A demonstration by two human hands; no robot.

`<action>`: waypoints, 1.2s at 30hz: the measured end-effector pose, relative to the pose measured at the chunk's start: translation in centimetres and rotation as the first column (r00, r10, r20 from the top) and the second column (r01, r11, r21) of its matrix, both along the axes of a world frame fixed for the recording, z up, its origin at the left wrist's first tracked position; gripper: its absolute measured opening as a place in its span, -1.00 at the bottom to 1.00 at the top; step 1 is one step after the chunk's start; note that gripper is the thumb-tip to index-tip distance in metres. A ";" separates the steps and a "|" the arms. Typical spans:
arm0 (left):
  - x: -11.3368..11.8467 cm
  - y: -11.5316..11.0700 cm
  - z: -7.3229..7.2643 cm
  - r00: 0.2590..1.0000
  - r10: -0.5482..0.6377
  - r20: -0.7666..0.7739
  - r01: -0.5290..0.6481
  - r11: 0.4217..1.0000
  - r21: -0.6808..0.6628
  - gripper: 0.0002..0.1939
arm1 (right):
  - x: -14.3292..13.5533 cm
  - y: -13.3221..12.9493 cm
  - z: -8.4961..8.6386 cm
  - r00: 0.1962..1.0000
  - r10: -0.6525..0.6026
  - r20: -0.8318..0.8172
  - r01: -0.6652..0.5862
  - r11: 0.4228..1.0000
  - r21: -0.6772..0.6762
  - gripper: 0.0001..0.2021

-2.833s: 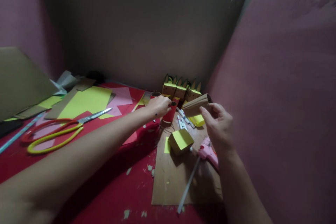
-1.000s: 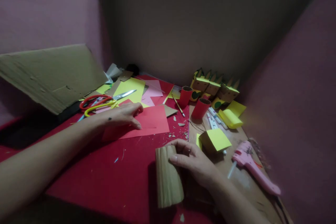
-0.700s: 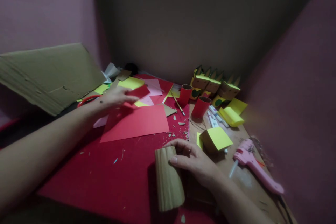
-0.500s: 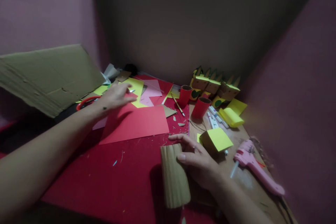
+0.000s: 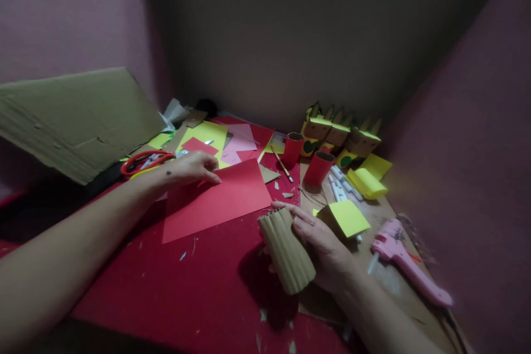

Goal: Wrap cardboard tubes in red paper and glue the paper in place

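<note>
My left hand (image 5: 196,168) is closed at the upper edge of a sheet of red paper (image 5: 219,202), thumb on top and the other fingers curled, partly hidden. My right hand (image 5: 321,240) is wrapped round a corrugated cardboard tube (image 5: 288,251), held tilted above the red tabletop (image 5: 178,293). Orange-handled scissors (image 5: 139,161) lie by my left wrist. Just past my right hand is a yellow-topped cardboard piece (image 5: 348,219).
Two red tubes (image 5: 318,168) stand at the back beside a pencil (image 5: 282,164). Several yellow-and-cardboard pieces with points (image 5: 340,133) line the wall. Markers (image 5: 338,185) and a pink glue gun (image 5: 409,263) lie to the right. A big cardboard sheet (image 5: 78,121) leans at left.
My left hand has come down and nearer onto the red paper, which has turned slightly and shifted. My right hand has tilted the cardboard tube and raised its lower end.
</note>
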State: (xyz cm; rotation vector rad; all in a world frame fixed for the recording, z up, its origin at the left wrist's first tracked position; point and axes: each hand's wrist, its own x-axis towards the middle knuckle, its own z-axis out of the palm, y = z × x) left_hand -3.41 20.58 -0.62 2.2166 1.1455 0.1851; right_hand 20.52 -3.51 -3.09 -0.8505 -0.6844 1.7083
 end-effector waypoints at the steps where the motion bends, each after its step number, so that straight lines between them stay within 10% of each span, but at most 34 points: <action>1: -0.1 -0.3 0.3 0.999 0.008 0.031 -0.006 0.999 -0.048 -0.66 | 0.0 0.0 -0.1 1.000 -0.004 0.006 0.004 1.000 0.004 -0.40; 11: 3.4 -8.1 0.6 0.913 0.171 0.371 -0.019 0.926 -0.378 -0.72 | 0.2 -0.3 2.2 0.934 -0.244 0.260 0.223 0.969 0.106 -0.52; 16: 4.4 -10.5 -0.5 0.902 0.161 0.401 0.034 0.898 -0.438 -0.77 | -1.2 0.6 2.5 0.813 -0.268 0.517 0.144 0.953 0.268 -0.61; 25: 3.8 -10.2 -1.3 0.945 0.157 0.287 -0.063 0.949 -0.309 -0.61 | -4.0 1.1 2.6 0.389 -0.184 0.903 -0.081 0.969 0.233 -0.55; 36: 2.4 -9.8 2.3 0.997 -0.002 0.071 0.007 0.998 -0.067 -0.60 | -1.9 -0.7 1.8 0.255 -0.165 0.953 -0.165 0.964 0.211 -0.36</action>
